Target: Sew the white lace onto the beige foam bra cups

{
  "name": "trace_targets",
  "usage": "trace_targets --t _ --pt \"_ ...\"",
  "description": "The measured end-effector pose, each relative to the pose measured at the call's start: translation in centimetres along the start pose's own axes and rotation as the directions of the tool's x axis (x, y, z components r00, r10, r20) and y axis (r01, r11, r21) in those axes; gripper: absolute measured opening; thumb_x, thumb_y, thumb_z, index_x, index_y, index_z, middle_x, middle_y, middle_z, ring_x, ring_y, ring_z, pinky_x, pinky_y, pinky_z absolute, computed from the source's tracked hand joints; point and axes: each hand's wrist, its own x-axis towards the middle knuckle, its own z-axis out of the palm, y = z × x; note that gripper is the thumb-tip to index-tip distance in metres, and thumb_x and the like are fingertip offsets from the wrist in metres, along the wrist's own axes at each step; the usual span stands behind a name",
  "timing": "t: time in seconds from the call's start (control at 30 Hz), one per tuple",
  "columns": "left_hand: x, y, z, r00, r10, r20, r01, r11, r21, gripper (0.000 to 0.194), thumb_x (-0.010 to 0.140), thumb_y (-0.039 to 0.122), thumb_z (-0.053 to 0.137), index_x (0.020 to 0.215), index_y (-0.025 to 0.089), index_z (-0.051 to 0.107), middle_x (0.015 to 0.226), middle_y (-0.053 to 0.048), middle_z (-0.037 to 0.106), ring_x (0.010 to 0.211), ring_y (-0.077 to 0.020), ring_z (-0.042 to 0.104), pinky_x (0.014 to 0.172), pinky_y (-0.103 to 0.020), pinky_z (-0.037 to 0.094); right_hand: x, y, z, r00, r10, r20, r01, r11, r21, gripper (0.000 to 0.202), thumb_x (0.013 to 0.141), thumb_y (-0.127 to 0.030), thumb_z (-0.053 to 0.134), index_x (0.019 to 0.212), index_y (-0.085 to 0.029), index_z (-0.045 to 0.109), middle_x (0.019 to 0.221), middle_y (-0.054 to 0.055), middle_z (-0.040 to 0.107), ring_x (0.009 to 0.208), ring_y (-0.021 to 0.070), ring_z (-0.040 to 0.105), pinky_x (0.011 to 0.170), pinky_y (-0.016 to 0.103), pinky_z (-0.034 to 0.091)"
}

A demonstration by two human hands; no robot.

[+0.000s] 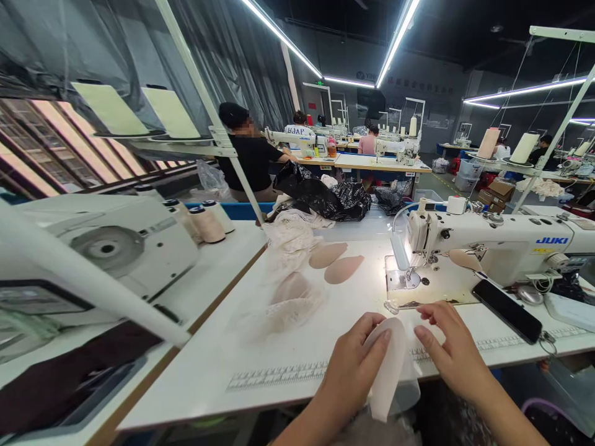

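My left hand pinches a pale, curved bra cup between thumb and fingers, in front of the table's near edge. To its right my right hand is open, its thumb and fingers spread, apart from the cup. Two beige teardrop-shaped cups lie flat on the white table. Nearer to me is another beige cup with sheer whitish lace fabric around it. Just beyond my hands stands the lit needle area of a white sewing machine.
A black phone lies right of my right hand. A ruler strip runs along the table's front. Cream lace and black plastic bags are piled at the back. A second machine and a slanting white pole stand left; people sit farther off.
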Motion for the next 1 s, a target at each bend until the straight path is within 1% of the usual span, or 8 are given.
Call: trace_targets --t 0.1,0.23,0.4,0.53,0.67,0.77,0.87,1.0 --pt "-0.2 0.0 0.6 1.0 -0.004 0.025 0.005 0.999 -0.037 0.022 0.097 0.044 0.053 0.095 0.024 0.062 0.08 0.002 0.072 0.071 -0.0202 0.064 0.065 -0.027 0.047 0.6 -2.2 0.6 0.997 -0.067 0.047 0.067 0.998 -0.003 0.01 0.1 -0.024 0.052 0.093 -0.023 0.058 0.081 0.003 0.063 0.074 0.0202 0.059 0.059 0.03 0.044" --pt "-0.4 -0.3 1.0 1.0 0.0 0.017 0.001 0.995 -0.097 0.026 0.098 0.048 0.053 0.092 0.023 0.06 0.072 0.002 0.069 0.064 -0.0181 0.06 0.059 -0.026 0.044 0.4 -1.9 2.1 0.992 -0.12 -0.048 0.116 0.99 -0.075 0.02 0.099 -0.014 0.045 0.082 -0.022 0.053 0.074 0.001 0.056 0.069 0.0188 0.053 0.064 0.031 0.039" --pt "-0.7 -0.2 1.6 0.993 -0.085 -0.084 0.068 0.979 -0.195 0.033 0.093 0.056 0.059 0.091 0.023 0.062 0.072 0.002 0.07 0.063 -0.0186 0.062 0.053 -0.025 0.045 -0.6 -0.4 3.3 0.988 0.073 -0.133 -0.065 0.996 0.062 0.016 0.098 -0.018 0.049 0.084 -0.022 0.055 0.074 0.0 0.058 0.069 0.0179 0.055 0.064 0.03 0.039" --pt "-0.6 -0.3 1.9 0.984 -0.148 -0.097 0.118 0.957 -0.266 0.035 0.091 0.057 0.062 0.092 0.022 0.064 0.075 0.001 0.07 0.065 -0.0192 0.063 0.056 -0.025 0.048 -0.8 -0.3 3.4 0.963 0.254 -0.094 -0.219 0.933 0.284 0.018 0.1 -0.022 0.048 0.082 -0.023 0.053 0.072 -0.003 0.052 0.065 0.0167 0.051 0.059 0.027 0.039" --pt "-0.2 -0.2 2.0 0.988 -0.154 -0.021 0.137 0.929 -0.343 0.037 0.087 0.058 0.066 0.088 0.02 0.064 0.078 -0.001 0.068 0.071 -0.0205 0.061 0.063 -0.027 0.049 -0.7 -1.7 2.9 0.988 0.122 -0.099 -0.071 0.908 0.413 0.018 0.104 -0.026 0.046 0.091 -0.023 0.058 0.096 0.003 0.058 0.092 0.0206 0.057 0.082 0.031 0.046" --pt "-0.1 0.5 1.5 0.99 -0.143 0.014 0.139 0.933 -0.332 0.033 0.084 0.052 0.067 0.079 0.019 0.064 0.075 -0.001 0.065 0.072 -0.0201 0.058 0.065 -0.027 0.047 -1.3 -1.7 2.2 0.997 0.03 0.067 -0.058 0.884 0.464 0.02 0.108 -0.029 0.041 0.097 -0.024 0.057 0.1 0.004 0.06 0.097 0.0213 0.057 0.085 0.033 0.047" --pt "-0.2 0.7 0.1 0.984 -0.17 -0.046 0.144 0.927 -0.346 0.033 0.081 0.051 0.069 0.072 0.02 0.062 0.066 0.001 0.06 0.064 -0.0181 0.054 0.058 -0.025 0.042 -2.4 0.8 0.8 0.975 0.001 0.222 -0.076 0.942 0.328 0.021 0.109 -0.029 0.038 0.096 -0.024 0.054 0.091 0.004 0.057 0.084 0.0207 0.055 0.076 0.033 0.048" --pt "0.2 -0.5 -2.1 0.951 -0.259 -0.17 0.152 0.868 -0.473 0.041 0.076 0.059 0.075 0.078 0.02 0.062 0.064 0.003 0.06 0.058 -0.0162 0.052 0.054 -0.024 0.04 -3.1 3.9 -1.6 0.977 0.015 0.212 -0.028 0.998 0.059 0.02 0.109 -0.027 0.039 0.093 -0.026 0.051 0.084 0.002 0.054 0.073 0.0203 0.052 0.069 0.034 0.049"
